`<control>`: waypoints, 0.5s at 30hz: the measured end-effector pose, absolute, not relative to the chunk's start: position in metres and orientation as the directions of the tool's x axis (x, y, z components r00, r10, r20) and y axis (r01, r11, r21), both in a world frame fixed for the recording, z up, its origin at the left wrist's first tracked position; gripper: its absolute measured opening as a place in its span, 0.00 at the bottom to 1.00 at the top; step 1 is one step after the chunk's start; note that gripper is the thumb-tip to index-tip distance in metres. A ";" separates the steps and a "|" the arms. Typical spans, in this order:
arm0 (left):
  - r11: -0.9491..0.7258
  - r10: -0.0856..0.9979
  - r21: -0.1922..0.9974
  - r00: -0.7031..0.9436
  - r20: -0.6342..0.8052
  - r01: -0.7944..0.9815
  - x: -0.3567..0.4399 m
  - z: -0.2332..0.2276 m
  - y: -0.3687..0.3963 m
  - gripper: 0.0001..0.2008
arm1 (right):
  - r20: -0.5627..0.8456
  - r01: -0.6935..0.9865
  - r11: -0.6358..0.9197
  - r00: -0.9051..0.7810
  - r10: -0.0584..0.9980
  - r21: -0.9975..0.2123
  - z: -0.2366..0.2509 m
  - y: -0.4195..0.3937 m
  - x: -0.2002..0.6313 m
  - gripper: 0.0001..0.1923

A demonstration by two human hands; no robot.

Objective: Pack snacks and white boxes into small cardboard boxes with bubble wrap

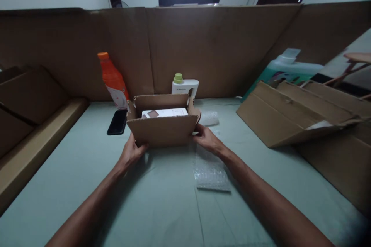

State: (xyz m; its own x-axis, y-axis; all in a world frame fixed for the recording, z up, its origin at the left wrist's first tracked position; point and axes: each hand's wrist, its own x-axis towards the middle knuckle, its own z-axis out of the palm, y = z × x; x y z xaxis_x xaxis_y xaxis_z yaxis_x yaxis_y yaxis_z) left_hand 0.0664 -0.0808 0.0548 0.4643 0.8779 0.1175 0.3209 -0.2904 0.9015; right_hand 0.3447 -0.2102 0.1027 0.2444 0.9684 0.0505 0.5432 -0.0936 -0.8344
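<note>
The box (164,125) sits straight ahead of you on the table (162,208), near its middle, its long axis running left to right across your view and its top open toward you, with a white pack (165,113) lying inside. Both of your hands reach it equally: your left hand (131,152) clasps the lower left corner of the front wall, and your right hand (206,139) grips the right end, fingers curled onto the cardboard. Your forearms stretch out nearly straight and converge on the box from either side. A sheet of bubble wrap (210,171) lies just under your right wrist. Left of the box lies a phone (117,122), with an orange bottle (113,81) behind it; a white bottle (184,85) stands just behind the box. Flattened cardboard (290,114) rests well apart to the right.
</note>
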 end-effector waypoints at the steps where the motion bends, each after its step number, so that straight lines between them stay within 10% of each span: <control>1: -0.284 0.876 0.906 0.468 0.113 0.313 0.068 0.056 -0.079 0.34 | 0.047 0.544 -0.102 0.254 0.966 -0.833 0.105 -0.213 0.351 0.22; 10: -0.315 0.881 0.828 0.466 0.074 0.464 -0.001 0.035 -0.173 0.32 | -0.010 0.815 -0.203 0.236 0.972 -0.543 0.085 -0.341 0.340 0.27; 15: -0.424 0.791 0.810 0.601 0.114 0.404 0.012 0.036 -0.206 0.28 | 0.075 0.705 0.083 -0.043 0.996 -0.705 0.083 -0.361 0.267 0.18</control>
State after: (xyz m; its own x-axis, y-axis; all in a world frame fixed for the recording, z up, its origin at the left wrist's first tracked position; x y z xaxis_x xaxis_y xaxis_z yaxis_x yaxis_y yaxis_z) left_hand 0.0125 -0.2064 0.0364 0.6010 0.7911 0.1144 0.4040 -0.4241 0.8105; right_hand 0.2675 -0.3612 0.0828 -0.0431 0.9963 0.0747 0.7046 0.0833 -0.7047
